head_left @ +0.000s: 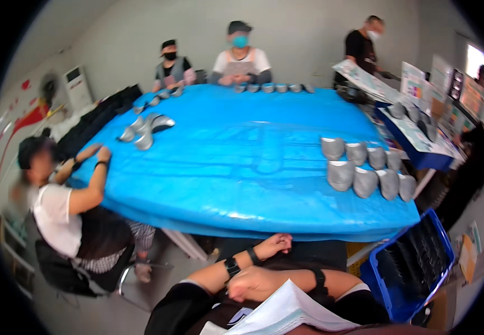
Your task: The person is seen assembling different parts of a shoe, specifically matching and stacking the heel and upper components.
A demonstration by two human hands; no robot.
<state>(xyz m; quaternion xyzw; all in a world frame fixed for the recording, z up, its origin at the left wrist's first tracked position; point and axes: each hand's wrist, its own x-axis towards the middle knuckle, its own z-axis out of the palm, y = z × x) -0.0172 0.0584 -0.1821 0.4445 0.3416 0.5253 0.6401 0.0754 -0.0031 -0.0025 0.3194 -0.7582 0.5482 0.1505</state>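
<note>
My forearms cross in front of me, below the near edge of the blue-covered table [219,190]. My left hand [275,244] lies furthest forward, close to the table edge, its fingers loosely curled with nothing visible in them. Nearer to me, my right hand [247,283] rests by the left forearm, its fingers folded in and partly hidden. Neither hand touches the grey, rounded pieces shaped like shoe toes [341,175], which stand in two rows on the table's right side. A white sheet-like thing [289,312] covers part of my chest.
A blue crate [367,273] with black ridged pieces stands right of me. A seated person [57,206] leans on the table's left edge near more grey pieces [144,137]. Two people sit at the far side; another stands far right by a side table [409,139] with printed sheets.
</note>
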